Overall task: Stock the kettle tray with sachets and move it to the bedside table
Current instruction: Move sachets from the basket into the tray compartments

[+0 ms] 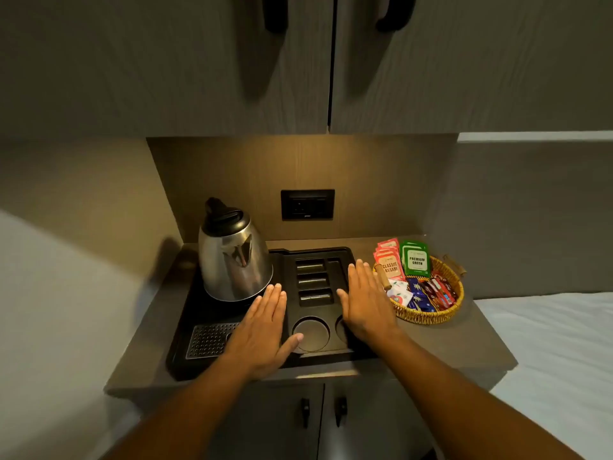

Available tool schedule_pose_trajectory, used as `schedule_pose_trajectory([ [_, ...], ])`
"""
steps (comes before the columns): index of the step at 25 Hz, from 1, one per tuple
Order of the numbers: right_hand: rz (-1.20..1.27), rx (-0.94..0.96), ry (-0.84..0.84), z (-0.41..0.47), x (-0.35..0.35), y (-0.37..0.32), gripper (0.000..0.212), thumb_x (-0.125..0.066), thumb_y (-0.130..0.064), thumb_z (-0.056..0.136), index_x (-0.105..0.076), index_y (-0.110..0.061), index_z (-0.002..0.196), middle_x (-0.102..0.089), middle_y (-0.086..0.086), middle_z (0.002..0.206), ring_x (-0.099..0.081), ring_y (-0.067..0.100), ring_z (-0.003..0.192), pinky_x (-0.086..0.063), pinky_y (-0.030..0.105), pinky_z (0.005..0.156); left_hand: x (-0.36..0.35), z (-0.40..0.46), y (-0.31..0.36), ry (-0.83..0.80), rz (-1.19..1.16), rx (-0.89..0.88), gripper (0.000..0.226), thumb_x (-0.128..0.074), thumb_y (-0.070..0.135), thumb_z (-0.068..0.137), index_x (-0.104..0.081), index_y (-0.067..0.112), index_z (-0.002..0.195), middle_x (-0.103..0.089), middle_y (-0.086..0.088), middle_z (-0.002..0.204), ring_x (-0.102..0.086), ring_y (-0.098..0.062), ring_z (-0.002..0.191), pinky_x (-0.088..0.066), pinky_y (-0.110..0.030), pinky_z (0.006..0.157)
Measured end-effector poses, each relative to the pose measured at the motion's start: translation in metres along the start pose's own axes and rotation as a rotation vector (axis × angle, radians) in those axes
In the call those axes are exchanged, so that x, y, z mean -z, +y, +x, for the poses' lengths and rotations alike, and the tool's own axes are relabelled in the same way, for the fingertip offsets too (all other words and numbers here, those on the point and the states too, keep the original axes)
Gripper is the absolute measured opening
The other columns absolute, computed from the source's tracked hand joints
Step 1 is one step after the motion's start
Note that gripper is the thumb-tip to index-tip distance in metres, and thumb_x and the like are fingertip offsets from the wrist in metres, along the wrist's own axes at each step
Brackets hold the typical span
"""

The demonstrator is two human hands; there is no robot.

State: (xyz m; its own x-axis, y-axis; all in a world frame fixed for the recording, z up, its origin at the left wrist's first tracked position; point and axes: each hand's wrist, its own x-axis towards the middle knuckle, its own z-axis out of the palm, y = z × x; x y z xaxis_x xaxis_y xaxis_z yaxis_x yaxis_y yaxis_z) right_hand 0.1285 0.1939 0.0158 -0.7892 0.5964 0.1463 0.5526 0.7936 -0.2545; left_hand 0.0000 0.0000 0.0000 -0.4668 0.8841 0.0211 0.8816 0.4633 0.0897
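Note:
A black kettle tray [185, 340] lies on a small wooden counter. A steel kettle [234, 257] with a black lid stands on its left half. Three narrow sachet slots [313, 282] in the tray's middle hold nothing, and so does the round cup recess [311, 333] in front of them. My left hand [265, 330] hovers flat over the tray just in front of the kettle, fingers apart, holding nothing. My right hand [363, 303] is spread flat over the tray's right side, covering a second recess. A wicker basket [428, 315] to the right holds sachets: red Classic Assam [389, 265], green Premium Green [415, 260], and blue, white and dark red ones.
A black wall socket [307, 204] sits on the back panel above the tray. A perforated metal drip grate [210, 340] occupies the tray's front left corner. Cabinet doors with black handles hang overhead and below the counter. White bedding [547, 353] lies to the right.

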Motion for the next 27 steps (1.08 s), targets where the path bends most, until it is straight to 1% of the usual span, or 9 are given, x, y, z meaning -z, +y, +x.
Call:
schedule_pose_trajectory([
  [3,0.114,-0.138,0.202,0.03,0.022,0.043,0.054,-0.041,-0.035,0.098,-0.033,-0.012,0.147,-0.037,0.01,0.153,-0.036,0.028,0.139,-0.035,0.042,0.111,-0.014,0.009,-0.01,-0.049,-0.093,0.007,0.089,-0.011,0.075,0.085,0.014,0.018,0.15,0.02,-0.001,0.159,0.021,-0.014,0.146,0.004,-0.035,0.121],
  [6,0.181,-0.414,0.177,0.059,0.04,0.105,0.037,-0.053,-0.026,0.094,-0.052,-0.01,0.127,-0.063,0.015,0.122,-0.063,0.031,0.108,-0.054,0.041,0.085,-0.024,0.014,-0.015,-0.066,-0.147,0.04,0.094,-0.003,0.081,0.079,0.016,0.02,0.149,0.02,0.001,0.159,0.021,-0.012,0.145,0.006,-0.032,0.119],
  [8,0.239,-0.572,0.06,0.074,0.037,0.128,0.033,-0.059,-0.028,0.092,-0.057,-0.009,0.119,-0.068,0.015,0.112,-0.068,0.031,0.096,-0.056,0.038,0.077,-0.028,0.015,-0.018,-0.091,-0.119,0.051,0.097,-0.002,0.082,0.078,0.013,0.02,0.151,0.02,0.001,0.16,0.022,-0.012,0.145,0.005,-0.033,0.12],
  [10,0.229,-0.589,-0.055,0.087,0.029,0.139,0.039,-0.066,-0.034,0.088,-0.061,-0.007,0.116,-0.069,0.014,0.11,-0.068,0.028,0.091,-0.054,0.032,0.068,-0.028,0.017,-0.016,-0.095,-0.119,0.07,0.098,-0.002,0.082,0.078,0.012,0.02,0.152,0.02,0.002,0.16,0.022,-0.012,0.145,0.005,-0.033,0.12],
  [13,0.207,-0.566,-0.15,0.103,0.022,0.137,0.044,-0.07,-0.038,0.084,-0.06,-0.005,0.112,-0.069,0.014,0.106,-0.063,0.023,0.077,-0.043,0.024,0.053,-0.027,0.017,-0.015,-0.096,-0.115,0.071,0.101,0.0,0.084,0.075,0.011,0.021,0.153,0.02,0.004,0.159,0.022,-0.011,0.145,0.006,-0.032,0.119],
  [15,0.222,-0.556,-0.173,0.109,0.015,0.136,0.041,-0.071,-0.039,0.083,-0.062,-0.007,0.108,-0.07,0.012,0.101,-0.063,0.02,0.07,-0.048,0.025,0.054,-0.027,0.018,-0.015,-0.101,-0.109,0.078,0.103,0.003,0.086,0.073,0.011,0.021,0.152,0.02,0.004,0.159,0.022,-0.011,0.145,0.007,-0.031,0.118],
  [18,0.257,-0.548,-0.181,0.115,0.005,0.138,0.038,-0.073,-0.041,0.08,-0.067,-0.012,0.105,-0.072,0.01,0.095,-0.071,0.025,0.08,-0.058,0.035,0.07,-0.025,0.018,-0.013,-0.104,-0.118,0.085,0.104,0.005,0.087,0.071,0.013,0.022,0.151,0.021,0.004,0.159,0.022,-0.011,0.145,0.009,-0.03,0.118],
  [22,0.292,-0.549,-0.237,0.117,0.014,0.137,0.03,-0.073,-0.034,0.082,-0.069,-0.012,0.101,-0.071,0.007,0.09,-0.07,0.022,0.077,-0.055,0.03,0.066,-0.022,0.017,-0.012,-0.118,-0.11,0.088,0.103,0.005,0.086,0.072,0.013,0.022,0.152,0.021,0.004,0.159,0.022,-0.012,0.145,0.008,-0.031,0.119],
  [27,0.259,-0.493,-0.408,0.121,0.069,0.133,0.016,-0.066,-0.017,0.089,-0.068,-0.012,0.104,-0.069,0.01,0.102,-0.066,0.025,0.091,-0.053,0.03,0.068,-0.02,0.014,-0.012,-0.1,-0.118,0.082,0.101,0.0,0.084,0.076,0.01,0.02,0.153,0.017,0.002,0.161,0.02,-0.012,0.146,0.007,-0.031,0.119],
])
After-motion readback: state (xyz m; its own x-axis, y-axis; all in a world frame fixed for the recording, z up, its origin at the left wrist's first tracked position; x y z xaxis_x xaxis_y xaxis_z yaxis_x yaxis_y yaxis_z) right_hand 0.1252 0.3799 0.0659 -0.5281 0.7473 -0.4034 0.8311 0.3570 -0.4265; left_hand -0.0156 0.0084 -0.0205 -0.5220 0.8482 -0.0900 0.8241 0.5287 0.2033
